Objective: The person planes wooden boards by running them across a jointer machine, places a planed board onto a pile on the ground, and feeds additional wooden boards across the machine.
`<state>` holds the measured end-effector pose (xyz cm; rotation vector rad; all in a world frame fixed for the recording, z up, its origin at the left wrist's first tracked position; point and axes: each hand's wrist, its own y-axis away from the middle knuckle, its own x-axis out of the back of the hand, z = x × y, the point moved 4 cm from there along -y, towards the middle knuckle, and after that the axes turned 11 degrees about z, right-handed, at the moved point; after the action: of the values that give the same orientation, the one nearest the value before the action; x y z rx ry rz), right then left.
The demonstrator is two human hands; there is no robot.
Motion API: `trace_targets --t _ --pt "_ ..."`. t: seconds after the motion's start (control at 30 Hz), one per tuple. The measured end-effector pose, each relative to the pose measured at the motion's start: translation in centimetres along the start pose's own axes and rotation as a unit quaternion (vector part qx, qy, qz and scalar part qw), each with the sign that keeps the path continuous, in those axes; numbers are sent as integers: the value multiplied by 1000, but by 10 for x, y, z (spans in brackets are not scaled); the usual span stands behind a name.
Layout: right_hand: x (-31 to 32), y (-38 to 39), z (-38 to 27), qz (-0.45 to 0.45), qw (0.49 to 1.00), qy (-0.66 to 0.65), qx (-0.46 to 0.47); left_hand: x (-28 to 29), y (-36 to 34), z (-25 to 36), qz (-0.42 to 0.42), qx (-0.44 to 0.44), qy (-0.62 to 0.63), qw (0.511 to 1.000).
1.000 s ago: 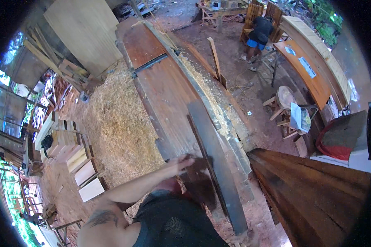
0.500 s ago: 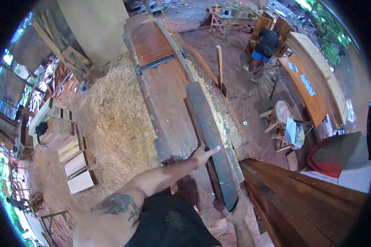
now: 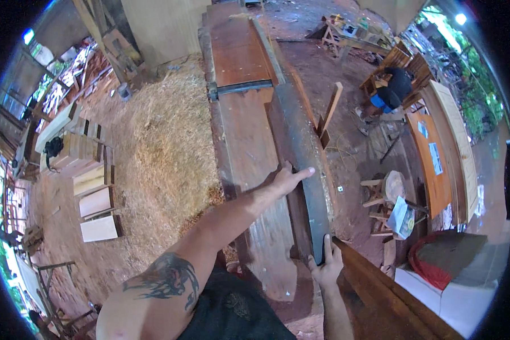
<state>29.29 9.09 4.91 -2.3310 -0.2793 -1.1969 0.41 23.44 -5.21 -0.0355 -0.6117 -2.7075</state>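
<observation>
A long dark wooden plank (image 3: 316,207) stands on edge along the right side of a jointer-like woodworking machine (image 3: 254,232). My left hand (image 3: 292,178) grips it about midway, thumb laid across the top edge and fingers against its left side. At the near end, my right hand (image 3: 327,267) holds the plank, with its thumb to the left and its fingers reaching over the end. Part of the right palm is hidden behind the wood. Ahead of the left hand, a dark crosswise gap (image 3: 243,87) splits the machine's flat bed.
Wood shavings (image 3: 164,130) pile up left of the machine, beyond them stacked boards (image 3: 76,150). Large brown planks (image 3: 388,294) lie close by my right arm. Further right are a round-topped stool (image 3: 393,186), an orange panel (image 3: 430,161) and a person (image 3: 395,88) bending over woodwork.
The plank has slid forward along the machine toward the crosswise gap. Both hands have moved forward, the right more than the left, and my view has turned slightly left.
</observation>
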Motion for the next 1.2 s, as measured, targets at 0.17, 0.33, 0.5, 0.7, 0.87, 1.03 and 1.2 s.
trace_targets --t 0.17,0.33,0.5,0.7,0.87,1.03,1.2 --pt "-44 -75 -13 -5 999 39 -34 44 -71 30 19 25 -38 999" --pt "-90 -149 -24 1 1000 23 -8 85 -139 60 40 26 -35 998" --pt "-126 -204 -32 -16 998 62 -8 118 -196 83 38 30 -57 997" --pt "-164 -267 -38 -23 995 94 -20 142 -232 98 74 67 35 994" --pt "-192 -322 -50 48 993 99 33 154 -248 100 61 21 103 993" --pt "-221 -375 -61 36 990 130 38 158 -272 90 39 6 116 992" --pt "-257 -434 -68 41 988 144 40 157 -296 74 60 22 120 991"
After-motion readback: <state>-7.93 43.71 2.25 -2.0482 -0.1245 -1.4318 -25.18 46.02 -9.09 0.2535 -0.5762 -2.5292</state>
